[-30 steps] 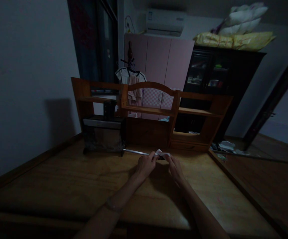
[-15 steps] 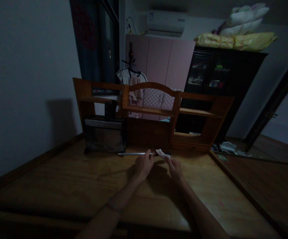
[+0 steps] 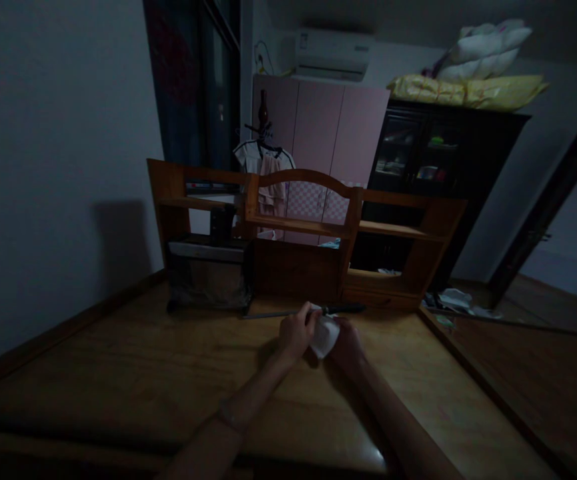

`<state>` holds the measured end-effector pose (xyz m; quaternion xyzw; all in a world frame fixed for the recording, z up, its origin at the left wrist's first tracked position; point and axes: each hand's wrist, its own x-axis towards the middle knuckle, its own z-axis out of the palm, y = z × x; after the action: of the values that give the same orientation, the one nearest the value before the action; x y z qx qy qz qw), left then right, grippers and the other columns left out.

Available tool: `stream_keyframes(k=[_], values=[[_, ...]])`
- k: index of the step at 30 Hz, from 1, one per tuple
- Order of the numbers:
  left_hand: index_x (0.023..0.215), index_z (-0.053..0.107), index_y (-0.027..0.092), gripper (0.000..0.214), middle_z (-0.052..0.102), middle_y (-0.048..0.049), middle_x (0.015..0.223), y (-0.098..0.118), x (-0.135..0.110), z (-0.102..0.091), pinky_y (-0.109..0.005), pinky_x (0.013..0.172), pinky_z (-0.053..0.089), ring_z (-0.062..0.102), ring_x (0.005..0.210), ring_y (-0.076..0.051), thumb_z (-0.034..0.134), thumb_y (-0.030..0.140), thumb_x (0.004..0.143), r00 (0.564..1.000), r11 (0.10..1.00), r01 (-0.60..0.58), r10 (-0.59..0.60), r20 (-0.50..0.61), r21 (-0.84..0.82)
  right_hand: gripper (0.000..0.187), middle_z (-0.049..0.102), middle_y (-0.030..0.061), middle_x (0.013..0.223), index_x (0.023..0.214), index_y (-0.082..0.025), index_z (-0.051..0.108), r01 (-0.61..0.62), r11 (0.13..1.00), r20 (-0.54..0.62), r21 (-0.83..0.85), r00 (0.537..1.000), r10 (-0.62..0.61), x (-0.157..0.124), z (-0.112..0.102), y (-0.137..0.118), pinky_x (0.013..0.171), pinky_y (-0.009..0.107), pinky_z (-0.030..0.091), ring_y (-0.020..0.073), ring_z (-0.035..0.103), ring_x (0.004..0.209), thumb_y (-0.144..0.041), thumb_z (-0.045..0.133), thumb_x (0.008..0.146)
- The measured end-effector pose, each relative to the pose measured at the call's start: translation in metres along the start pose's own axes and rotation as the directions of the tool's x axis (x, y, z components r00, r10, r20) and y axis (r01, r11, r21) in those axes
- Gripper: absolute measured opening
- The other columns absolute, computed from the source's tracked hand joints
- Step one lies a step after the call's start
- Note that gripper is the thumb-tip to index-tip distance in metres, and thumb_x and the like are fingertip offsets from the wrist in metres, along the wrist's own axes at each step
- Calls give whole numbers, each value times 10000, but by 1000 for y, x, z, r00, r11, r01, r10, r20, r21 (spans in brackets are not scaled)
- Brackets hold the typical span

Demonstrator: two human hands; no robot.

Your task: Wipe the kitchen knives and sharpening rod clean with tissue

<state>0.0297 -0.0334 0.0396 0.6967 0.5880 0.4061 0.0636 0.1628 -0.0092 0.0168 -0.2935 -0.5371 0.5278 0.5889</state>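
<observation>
Holding a long thin tool (image 3: 271, 315) crosswise in front of the body, toward the back of the counter (image 3: 168, 380), just short of the wooden shelf unit (image 3: 301, 227). Pinching the shaft near the middle with the left hand (image 3: 296, 332), closed also, by the look of it, on the upper edge of a crumpled white cloth (image 3: 324, 337), or possibly paper. Gripping the same cloth from the other side with the right hand (image 3: 349, 345), just below the black handle (image 3: 347, 308) and seemingly not wrapped around it. Close together at this point, with the cloth hanging between the two hands. Probably steadying the shaft with the left to leave the right free for the cloth; probably keeping the tool crosswise to give both hands room along its length. Pointing the thin end left, toward the foot of a dark boxy appliance (image 3: 208, 273), and the handle right, toward the drawer side of the shelf unit. Running from side to side along the long axis, nearly level and roughly parallel to the shelf unit's base, with the handle end slightly higher in view. Too dim to make out the shape of the tip, or to tell any contact between shaft and counter.
</observation>
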Motion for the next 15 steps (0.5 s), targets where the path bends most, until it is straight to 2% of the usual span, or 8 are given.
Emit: stream_keyframes(k=[2,4,9,15], values=[[969,568,262,353,687,-13,832,0,1,-1,-213,601,346,638,777,-154,303,492,932,1000,1000,8,-8,-3,-7,250,717,68,734,796,-153,668,-151,975,4,163,988,153,-1,-2,2,716,375,545,240,674,725,-291,460,800],[964,570,253,340,685,-13,817,-1,1,-3,-209,586,342,634,748,-146,315,476,934,1000,1000,-5,5,12,-17,250,717,68,788,809,-169,654,-221,944,39,247,975,218,-1,-4,1,759,385,535,236,669,768,-331,463,792],[950,571,241,302,681,-11,817,1,0,-2,-208,589,333,630,739,-138,352,449,932,996,998,-48,51,72,-32,284,703,67,944,879,-183,632,-253,911,115,325,967,227,1,-11,0,878,373,490,211,652,888,-393,464,786],[973,579,265,368,692,-22,790,8,-4,-3,-239,606,336,644,758,-180,312,514,921,997,996,-40,34,73,77,258,700,69,897,885,-166,636,-270,847,101,457,962,252,4,-15,5,865,335,500,189,660,847,-329,463,785]])
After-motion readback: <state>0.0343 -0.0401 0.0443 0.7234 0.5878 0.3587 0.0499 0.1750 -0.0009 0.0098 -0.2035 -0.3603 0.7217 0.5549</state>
